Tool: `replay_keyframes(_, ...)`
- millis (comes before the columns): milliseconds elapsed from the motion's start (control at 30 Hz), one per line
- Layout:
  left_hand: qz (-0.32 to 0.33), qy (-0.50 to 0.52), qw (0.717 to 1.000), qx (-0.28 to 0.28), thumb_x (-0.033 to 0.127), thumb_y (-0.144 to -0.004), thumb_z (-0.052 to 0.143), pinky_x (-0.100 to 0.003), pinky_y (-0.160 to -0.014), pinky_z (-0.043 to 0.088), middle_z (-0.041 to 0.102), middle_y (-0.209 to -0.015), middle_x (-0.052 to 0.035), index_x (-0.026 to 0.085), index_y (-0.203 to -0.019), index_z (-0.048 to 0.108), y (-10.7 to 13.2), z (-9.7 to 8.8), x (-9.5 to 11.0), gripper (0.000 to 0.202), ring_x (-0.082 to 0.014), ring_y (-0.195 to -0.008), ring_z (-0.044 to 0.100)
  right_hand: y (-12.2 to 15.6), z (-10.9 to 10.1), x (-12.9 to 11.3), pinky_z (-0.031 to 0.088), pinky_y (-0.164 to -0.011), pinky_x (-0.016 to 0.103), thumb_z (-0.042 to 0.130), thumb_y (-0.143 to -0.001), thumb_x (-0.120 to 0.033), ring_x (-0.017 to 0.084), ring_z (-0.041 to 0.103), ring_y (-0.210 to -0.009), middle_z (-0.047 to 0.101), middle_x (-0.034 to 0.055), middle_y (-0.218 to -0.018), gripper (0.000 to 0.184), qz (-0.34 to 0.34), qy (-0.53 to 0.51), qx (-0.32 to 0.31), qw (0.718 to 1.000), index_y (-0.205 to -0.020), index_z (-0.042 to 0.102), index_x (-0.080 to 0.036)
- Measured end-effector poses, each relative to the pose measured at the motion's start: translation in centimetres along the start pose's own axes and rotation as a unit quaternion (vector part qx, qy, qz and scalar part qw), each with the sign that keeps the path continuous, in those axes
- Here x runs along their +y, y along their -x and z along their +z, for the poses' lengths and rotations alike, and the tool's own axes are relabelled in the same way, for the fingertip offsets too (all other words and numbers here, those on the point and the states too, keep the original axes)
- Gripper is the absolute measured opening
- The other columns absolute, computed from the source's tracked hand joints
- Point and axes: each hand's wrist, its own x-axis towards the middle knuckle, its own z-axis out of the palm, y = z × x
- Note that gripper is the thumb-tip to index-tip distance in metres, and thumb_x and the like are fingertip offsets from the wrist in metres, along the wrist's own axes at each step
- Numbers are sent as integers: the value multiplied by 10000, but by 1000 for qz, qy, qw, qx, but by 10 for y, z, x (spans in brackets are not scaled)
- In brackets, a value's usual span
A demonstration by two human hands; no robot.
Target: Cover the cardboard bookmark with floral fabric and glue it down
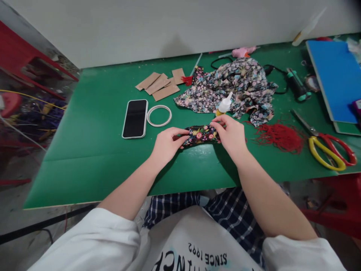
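A small strip of black floral fabric (201, 134) is stretched between my two hands, low over the green table. My left hand (170, 145) pinches its left end between thumb and fingers. At the other end, my right hand (231, 135) grips the upper right corner. What lies under or inside the fabric is hidden. Just behind my right hand stands a glue bottle (225, 104) with a white nozzle, partly covered by that hand. Beyond it spreads a crumpled piece of floral cloth (239, 81).
Left of the fabric lie a phone (135, 119) and a white ring (170, 116), with cardboard pieces (166, 92) behind them. To the right are red tassel threads (279, 137), scissors (327, 145), a green-black cutter (298, 86) and a blue board (334, 79). A pink glue gun (242, 52) rests near the wall.
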Motion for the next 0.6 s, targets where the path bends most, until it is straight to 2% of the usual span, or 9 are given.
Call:
replay_keyframes(100, 35, -28, 999, -4, 264, -752, 638, -199, -474, 510, 654, -956, -43, 178, -901, 706, 0, 2, -5, 184, -90, -597, 588, 2, 2, -1, 368, -603, 257, 559, -837, -322, 128, 568, -624, 646, -3, -700, 147, -30, 84, -14, 996, -839, 630, -193)
replay_keyframes(300, 69, -86, 994, -9, 241, -795, 606, -181, -448, 499, 640, -985, -37, 189, -931, 698, 0, 5, -11, 172, -90, -621, 585, 5, 3, -8, 236, -514, 259, 527, -866, -351, 141, 562, -630, 646, 13, -747, 164, -31, 243, -37, 969, -851, 607, -209)
replay_keyframes(467, 98, -135, 986, 6, 214, -822, 583, -186, -509, 524, 644, -988, -33, 176, -955, 693, 2, 8, -12, 177, -80, -626, 581, 7, 6, -9, 208, -502, 259, 508, -877, -364, 132, 571, -646, 651, 3, -793, 168, -47, 289, -39, 955, -869, 595, -221)
replay_keyframes(600, 86, -117, 989, -1, 235, -832, 573, -170, -436, 517, 623, -1003, -37, 179, -979, 684, 3, 10, -13, 192, -72, -596, 574, 7, 8, -6, 191, -488, 257, 524, -867, -366, 133, 575, -637, 654, -7, -793, 156, -57, 305, -33, 950, -862, 590, -224)
